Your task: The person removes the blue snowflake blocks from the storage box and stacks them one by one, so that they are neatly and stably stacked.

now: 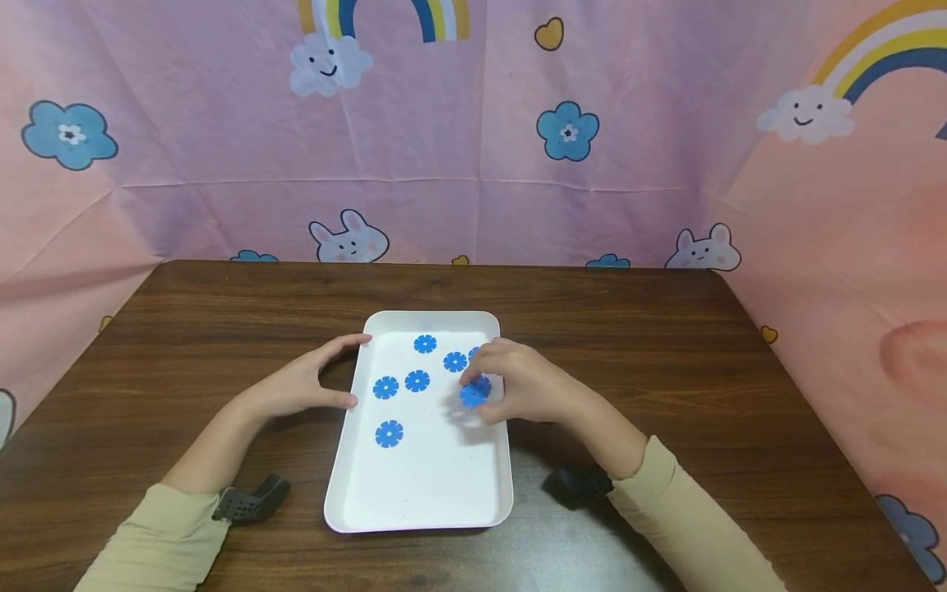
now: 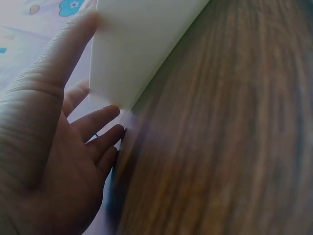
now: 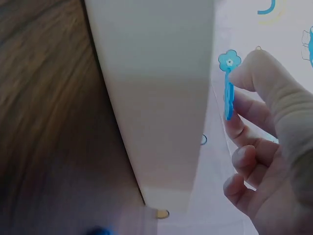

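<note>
A white tray [image 1: 436,501] holds several blue notched plastic discs, among them one disc [image 1: 388,433] lying low on its left side. My right hand [image 1: 528,382] is over the tray's right side, pinching a blue notched disc [image 3: 229,95] between thumb and fingers. The right wrist view shows that disc edge-on, higher than the tray's rim. Other discs lie behind it, partly hidden by the fingers. On the opposite side, my left hand [image 1: 296,385] touches the tray's left rim with thumb and index fingertips, its fingers spread.
Under the tray is a dark wooden table [image 1: 629,329]. A pink and purple cloth [image 1: 414,131] printed with rainbows, clouds and flowers hangs behind and beside it. Each wrist wears a black band, such as the one [image 1: 251,499] at the left sleeve.
</note>
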`<state>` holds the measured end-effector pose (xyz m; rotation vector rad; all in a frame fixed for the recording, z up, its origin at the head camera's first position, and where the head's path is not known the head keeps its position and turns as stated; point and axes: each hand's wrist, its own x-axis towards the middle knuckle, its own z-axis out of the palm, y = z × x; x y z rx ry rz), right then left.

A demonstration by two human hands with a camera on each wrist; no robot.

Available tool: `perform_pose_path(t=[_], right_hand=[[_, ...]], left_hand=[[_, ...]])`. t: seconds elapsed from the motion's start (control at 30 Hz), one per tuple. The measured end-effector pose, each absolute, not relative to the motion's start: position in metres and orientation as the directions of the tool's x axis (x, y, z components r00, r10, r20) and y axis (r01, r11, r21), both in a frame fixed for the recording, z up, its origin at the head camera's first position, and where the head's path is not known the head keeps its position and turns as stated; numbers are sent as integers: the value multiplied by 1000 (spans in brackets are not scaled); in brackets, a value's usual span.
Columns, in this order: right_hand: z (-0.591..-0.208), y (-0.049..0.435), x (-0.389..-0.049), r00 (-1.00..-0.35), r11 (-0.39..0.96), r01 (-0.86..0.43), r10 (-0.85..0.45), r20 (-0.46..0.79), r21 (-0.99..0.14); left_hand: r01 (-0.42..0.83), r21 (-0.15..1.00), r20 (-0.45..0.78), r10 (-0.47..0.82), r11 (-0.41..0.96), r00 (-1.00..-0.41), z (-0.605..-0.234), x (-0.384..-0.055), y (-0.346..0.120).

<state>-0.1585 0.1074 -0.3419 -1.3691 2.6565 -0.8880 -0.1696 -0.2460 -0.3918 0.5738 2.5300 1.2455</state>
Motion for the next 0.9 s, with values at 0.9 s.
perform_pose_path(t=[0.9], right_hand=[[-351, 182, -152, -649, 498, -737, -712, 270, -458]], left_hand=[[223, 809, -69, 465, 544, -883, -392, -169, -246]])
